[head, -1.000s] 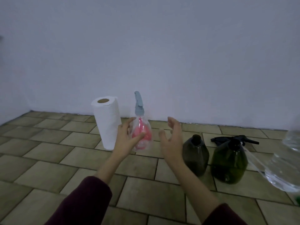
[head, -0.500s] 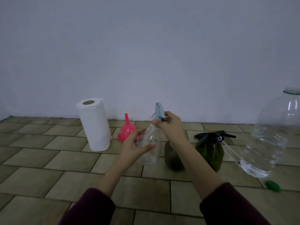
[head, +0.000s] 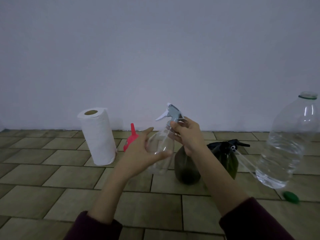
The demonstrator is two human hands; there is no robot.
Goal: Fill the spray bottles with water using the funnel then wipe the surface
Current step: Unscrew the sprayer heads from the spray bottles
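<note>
Filling is not yet starting, as far as the view shows: the clear spray bottle [head: 160,149] is looking empty and is still wearing its grey trigger head [head: 173,114]. The left hand [head: 142,153] is cradling the bottle's body, fingers [head: 147,131] only partly curled, thumb lying across the front. The right hand [head: 188,134] is gripping the collar just under the trigger head, fingers curled round the neck. I am judging this to be the unscrewing step, the opening move of the job.

Everything else is lying ahead. The red funnel [head: 130,139] is sitting upside down, spout up, on the tiled surface [head: 52,174], behind the left hand and just beside the paper towel roll [head: 97,137], which is standing upright and untouched. Two dark green bottles are waiting behind the right forearm: the nearer one [head: 185,168] is partly hidden by the wrist, so I cannot tell whether it is capped; the farther one [head: 226,161] is carrying a black sprayer [head: 228,144]. Their tinted walls are hiding any contents.

Water is showing in the lower part of the large clear jug [head: 287,141] at the right, which is standing open, and a green cap [head: 290,197] is lying on the tiles near its base. Pouring, refitting heads and wiping are all remaining.
</note>
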